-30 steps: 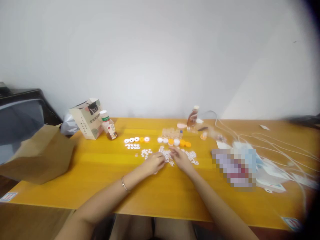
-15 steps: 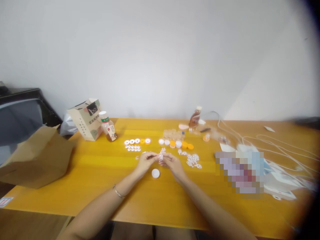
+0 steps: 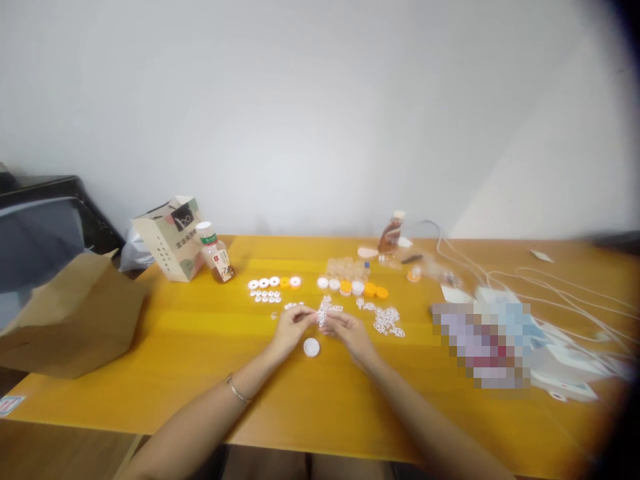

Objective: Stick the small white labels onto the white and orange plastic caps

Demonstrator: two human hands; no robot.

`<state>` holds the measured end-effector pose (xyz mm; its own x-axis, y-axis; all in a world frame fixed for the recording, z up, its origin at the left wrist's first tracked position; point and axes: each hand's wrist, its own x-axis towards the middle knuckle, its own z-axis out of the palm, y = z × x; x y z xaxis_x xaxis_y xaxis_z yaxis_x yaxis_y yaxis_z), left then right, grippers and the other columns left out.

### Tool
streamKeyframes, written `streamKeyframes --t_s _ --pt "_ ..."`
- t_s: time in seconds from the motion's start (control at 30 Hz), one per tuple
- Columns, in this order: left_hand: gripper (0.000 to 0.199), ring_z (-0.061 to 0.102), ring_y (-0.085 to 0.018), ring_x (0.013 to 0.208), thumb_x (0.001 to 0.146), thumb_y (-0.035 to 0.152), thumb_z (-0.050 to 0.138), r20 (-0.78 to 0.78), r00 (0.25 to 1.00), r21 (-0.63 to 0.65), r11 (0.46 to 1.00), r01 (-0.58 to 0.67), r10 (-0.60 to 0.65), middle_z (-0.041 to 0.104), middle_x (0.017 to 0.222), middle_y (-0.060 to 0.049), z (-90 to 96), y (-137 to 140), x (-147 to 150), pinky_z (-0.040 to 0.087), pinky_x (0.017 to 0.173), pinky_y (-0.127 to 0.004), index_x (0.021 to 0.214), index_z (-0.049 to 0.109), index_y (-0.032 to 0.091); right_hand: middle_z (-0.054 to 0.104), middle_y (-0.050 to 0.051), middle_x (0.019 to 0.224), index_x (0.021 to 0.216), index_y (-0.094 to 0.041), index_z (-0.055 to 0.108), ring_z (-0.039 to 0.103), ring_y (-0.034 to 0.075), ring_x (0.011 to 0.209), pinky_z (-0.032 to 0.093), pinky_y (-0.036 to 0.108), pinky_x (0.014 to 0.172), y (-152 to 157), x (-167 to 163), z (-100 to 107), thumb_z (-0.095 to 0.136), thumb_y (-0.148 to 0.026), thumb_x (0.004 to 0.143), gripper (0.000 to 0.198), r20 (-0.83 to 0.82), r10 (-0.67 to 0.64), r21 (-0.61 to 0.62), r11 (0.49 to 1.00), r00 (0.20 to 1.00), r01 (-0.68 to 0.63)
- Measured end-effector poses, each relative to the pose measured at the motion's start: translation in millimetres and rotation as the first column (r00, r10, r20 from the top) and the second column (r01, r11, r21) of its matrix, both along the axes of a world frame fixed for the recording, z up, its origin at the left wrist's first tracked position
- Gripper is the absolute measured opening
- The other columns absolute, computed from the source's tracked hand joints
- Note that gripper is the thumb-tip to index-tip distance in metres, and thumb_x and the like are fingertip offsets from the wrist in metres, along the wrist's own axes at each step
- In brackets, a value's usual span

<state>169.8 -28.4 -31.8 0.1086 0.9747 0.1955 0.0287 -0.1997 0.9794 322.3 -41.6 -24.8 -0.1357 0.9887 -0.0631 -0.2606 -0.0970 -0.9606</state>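
Observation:
My left hand (image 3: 294,328) and my right hand (image 3: 353,333) meet above the middle of the table. Both sets of fingertips pinch a small white piece with dark spots (image 3: 321,316), too small to name more closely. Just below it, a round white cap (image 3: 311,347) lies on the wood. Similar spotted white pieces (image 3: 386,320) form a loose pile right of my right hand, and more lie just beyond my fingers. Behind my left hand are a row of white and yellow caps (image 3: 275,283) and small white pieces in rows (image 3: 265,296).
Another row of white and orange caps (image 3: 345,287) stands before several small clear containers (image 3: 345,268). Two drink bottles, one left (image 3: 215,253) and one right (image 3: 391,233), stand farther back. A paper bag (image 3: 173,243) and brown bag (image 3: 85,313) occupy the left; white cables (image 3: 545,280) the right.
My hands stay almost in place, still pinching the small white piece, which shows a little more clearly between the fingertips. The view has shifted very slightly.

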Motion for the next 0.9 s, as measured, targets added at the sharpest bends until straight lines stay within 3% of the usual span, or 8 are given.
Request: streamKeyframes --t_s 0.2,0.47,0.9 --pt "0.021 0.057 -0.015 0.071 0.069 0.033 0.061 -0.012 1.0 0.034 0.999 -0.029 0.029 0.063 0.074 -0.004 -5.4 0.9 2.7 0.045 0.07 -0.026 0.074 0.063 0.013 0.069 0.002 0.066 0.076 -0.018 0.065 0.065 0.017 0.06 0.051 0.034 0.069 1.5 0.6 -0.4 0.074 -0.036 0.053 0.031 0.013 -0.003 0.006 1.0 1.0 0.003" --pt "0.017 0.056 -0.014 0.068 0.071 0.03 0.059 -0.104 0.993 0.073 0.996 -0.055 0.063 0.061 0.074 -0.003 0.2 -3.7 5.2 0.044 0.066 -0.024 0.074 0.061 0.014 0.069 0.001 0.064 0.072 -0.018 0.064 0.064 0.016 0.058 0.051 0.032 0.068 1.8 0.5 0.2 0.075 -0.031 0.052 0.027 0.022 -0.002 0.018 1.0 1.0 0.002" --pt "0.014 0.056 -0.013 0.073 0.072 0.027 0.059 -0.099 0.992 0.115 0.991 -0.063 0.074 0.06 0.076 -0.004 4.0 -4.4 4.2 0.044 0.069 -0.023 0.077 0.06 0.013 0.068 0.0 0.062 0.073 -0.018 0.065 0.063 0.015 0.056 0.051 0.032 0.066 3.7 1.0 -2.0 0.075 -0.032 0.051 0.028 0.03 -0.001 0.018 1.0 1.0 0.0"
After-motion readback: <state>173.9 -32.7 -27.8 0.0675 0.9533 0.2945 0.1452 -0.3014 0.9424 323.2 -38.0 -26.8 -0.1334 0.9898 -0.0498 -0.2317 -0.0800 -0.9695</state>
